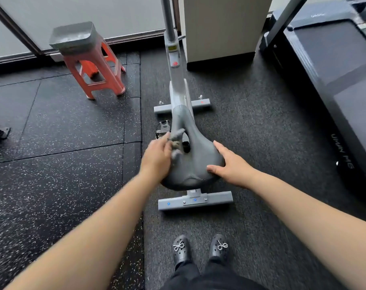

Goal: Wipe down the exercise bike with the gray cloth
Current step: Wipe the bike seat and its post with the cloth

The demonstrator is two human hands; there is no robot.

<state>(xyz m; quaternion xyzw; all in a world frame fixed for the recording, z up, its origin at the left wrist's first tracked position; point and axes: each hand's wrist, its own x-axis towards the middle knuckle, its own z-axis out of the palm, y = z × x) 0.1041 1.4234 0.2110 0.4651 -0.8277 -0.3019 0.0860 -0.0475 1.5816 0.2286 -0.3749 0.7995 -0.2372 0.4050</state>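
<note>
- The gray cloth [176, 141] is bunched in the left hand [158, 157], whose fingers are curled round it; it is pressed against the left side of the saddle [193, 151], about midway along, beside the central cut-out.
- The grip appears chosen so that a wad of fabric, not a loose sheet, is rubbed over the padded surface.
- The right hand [230, 164] is laid on the right rear edge of the saddle with fingers nearly straight and the thumb along the rear rim; nothing is held in it. It is judged to be placed there to steady the seat against the push of wiping.
- The exercise bike [179, 88] is seen from above and behind: the saddle nearest, the gray frame running forward to the upright post, the rear stabiliser bar [195, 200] below the seat and the front stabiliser bar [201, 104] beyond it. A pedal [163, 126] is visible at the left, just ahead of the cloth.
- Only the saddle is being touched; frame, post and bars are judged yet to be wiped.
- Black clogs [201, 248] are planted on the dark mat behind the rear bar.
- An orange plastic stool [94, 68] stands well apart at the left, near the wall, with a gray cushion-like top [76, 36]; whether that is a tray or container cannot be told.
- A treadmill [335, 70] lies along the right edge of the floor.
</note>
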